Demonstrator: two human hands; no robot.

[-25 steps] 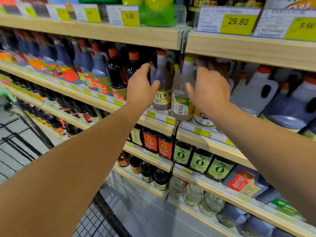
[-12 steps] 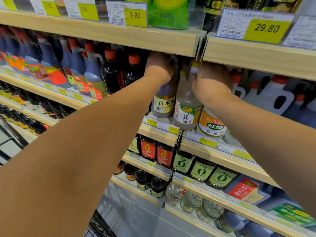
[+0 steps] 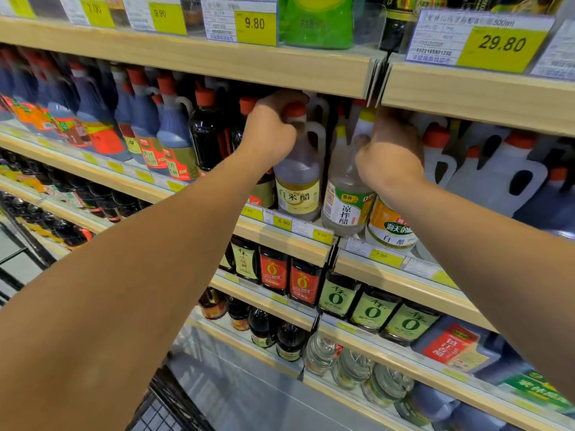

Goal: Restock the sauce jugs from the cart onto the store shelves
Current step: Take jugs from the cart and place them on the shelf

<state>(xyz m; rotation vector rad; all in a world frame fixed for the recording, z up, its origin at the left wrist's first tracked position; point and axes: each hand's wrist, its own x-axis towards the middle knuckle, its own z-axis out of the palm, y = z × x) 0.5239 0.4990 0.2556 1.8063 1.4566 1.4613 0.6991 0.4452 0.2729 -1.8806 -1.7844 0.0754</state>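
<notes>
Both hands have closed: left hand (image 3: 270,132) grips red-capped jug (image 3: 298,178), right hand (image 3: 387,157) yellow-capped bottle (image 3: 347,194).

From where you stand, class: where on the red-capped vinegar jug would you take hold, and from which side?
Grip the vinegar jug by its loop handle, just under the red cap, coming from the open front of the shelf. The handle sits high, and neighbouring bottles crowd both flanks. The left hand is already curled round its top.

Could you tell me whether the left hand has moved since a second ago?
Yes. The left hand rose toward the upper shelf edge and now grips the red-capped jug.
</notes>
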